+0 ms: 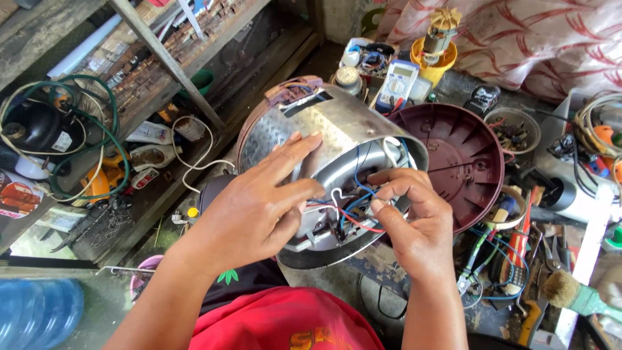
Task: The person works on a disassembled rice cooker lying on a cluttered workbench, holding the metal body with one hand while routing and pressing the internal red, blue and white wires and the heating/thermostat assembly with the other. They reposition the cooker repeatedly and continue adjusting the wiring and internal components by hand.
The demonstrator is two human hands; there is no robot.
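Daylit workshop floor, wooden shelving, patterned curtain

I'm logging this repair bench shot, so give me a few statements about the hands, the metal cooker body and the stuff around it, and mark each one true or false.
1. The left hand lies on the outside of the metal cooker body. True.
2. The right hand holds a screwdriver. False: its fingers pinch the coloured wires inside the open underside of the body.
3. A dark red plastic base lies just to the right of the body. True.
4. The multimeter sits in the person's lap. False: it stands behind the body, near a yellow cup.
5. A paintbrush lies at the lower right. True.
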